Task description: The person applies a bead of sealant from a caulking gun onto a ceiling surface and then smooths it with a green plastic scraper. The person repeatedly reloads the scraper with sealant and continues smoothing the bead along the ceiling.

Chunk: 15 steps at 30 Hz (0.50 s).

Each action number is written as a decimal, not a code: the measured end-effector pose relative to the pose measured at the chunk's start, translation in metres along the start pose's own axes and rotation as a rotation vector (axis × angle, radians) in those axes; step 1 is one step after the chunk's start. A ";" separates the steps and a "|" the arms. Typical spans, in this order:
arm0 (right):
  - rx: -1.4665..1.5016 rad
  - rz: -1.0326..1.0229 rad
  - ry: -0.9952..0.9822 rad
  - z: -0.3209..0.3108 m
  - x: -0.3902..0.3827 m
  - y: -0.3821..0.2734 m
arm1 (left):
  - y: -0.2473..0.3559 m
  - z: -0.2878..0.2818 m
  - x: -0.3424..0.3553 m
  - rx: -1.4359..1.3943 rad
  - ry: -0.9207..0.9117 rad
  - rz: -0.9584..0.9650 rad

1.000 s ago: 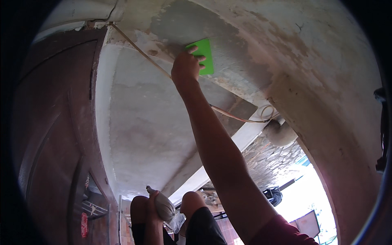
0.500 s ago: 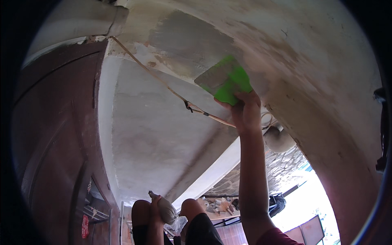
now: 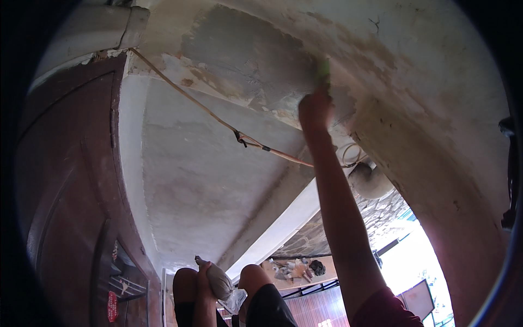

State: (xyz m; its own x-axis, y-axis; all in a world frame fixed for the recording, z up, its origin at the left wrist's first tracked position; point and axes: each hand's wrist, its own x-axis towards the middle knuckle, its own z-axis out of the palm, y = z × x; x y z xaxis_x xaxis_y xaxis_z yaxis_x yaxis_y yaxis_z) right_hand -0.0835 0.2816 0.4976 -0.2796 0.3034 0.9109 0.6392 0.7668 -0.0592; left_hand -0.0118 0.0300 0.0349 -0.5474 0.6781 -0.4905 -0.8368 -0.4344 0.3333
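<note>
My right hand [image 3: 316, 111] is raised and closed round a green putty spreader [image 3: 324, 70], which is seen nearly edge-on and slightly blurred. Its blade meets the plastered surface at the right end of a damp grey filler patch [image 3: 245, 52]. Low down, between my bent knees, my left hand [image 3: 204, 280] grips a clear plastic bag [image 3: 219, 282] filled with grey paste. The bag's twisted end sticks up above that hand.
A pale cable [image 3: 185, 84] with taped joints hangs below the patch, passing behind my right forearm. On the left stands a brown wooden door [image 3: 71, 158]. A rounded pipe [image 3: 370, 182] juts out right of my forearm. Rubble lies on a ledge [image 3: 278, 283] beyond my knees.
My right hand has moved up and slightly left, and the spreader has turned from showing its broad face to nearly edge-on against the surface. The left hand still holds the bag.
</note>
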 end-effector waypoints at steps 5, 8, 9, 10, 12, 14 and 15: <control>-0.386 -0.260 0.087 0.049 -0.017 -0.012 | 0.005 0.003 -0.009 -0.008 0.019 -0.018; -0.454 -0.314 0.080 0.057 -0.029 -0.006 | 0.006 -0.001 -0.010 -0.041 0.042 0.021; -0.461 -0.328 0.081 0.058 -0.033 -0.003 | 0.007 -0.004 -0.009 -0.050 0.048 0.027; -0.492 -0.341 0.065 0.059 -0.037 -0.001 | 0.008 -0.007 -0.008 -0.066 0.034 0.004; -0.541 -0.369 0.067 0.060 -0.045 0.001 | 0.011 -0.013 -0.005 -0.083 0.016 -0.045; -0.512 -0.378 0.057 0.062 -0.054 0.001 | 0.010 -0.018 -0.004 -0.077 -0.005 -0.036; -0.499 -0.384 0.063 0.061 -0.059 0.002 | 0.009 -0.020 -0.004 -0.072 -0.007 -0.036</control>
State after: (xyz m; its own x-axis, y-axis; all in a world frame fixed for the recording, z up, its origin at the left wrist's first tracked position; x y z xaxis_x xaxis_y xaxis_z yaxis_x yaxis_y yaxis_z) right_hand -0.1096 0.2998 0.4191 -0.5221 0.0134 0.8528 0.7634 0.4531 0.4602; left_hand -0.0177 0.0117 0.0240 -0.5175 0.6980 -0.4951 -0.8546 -0.4512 0.2572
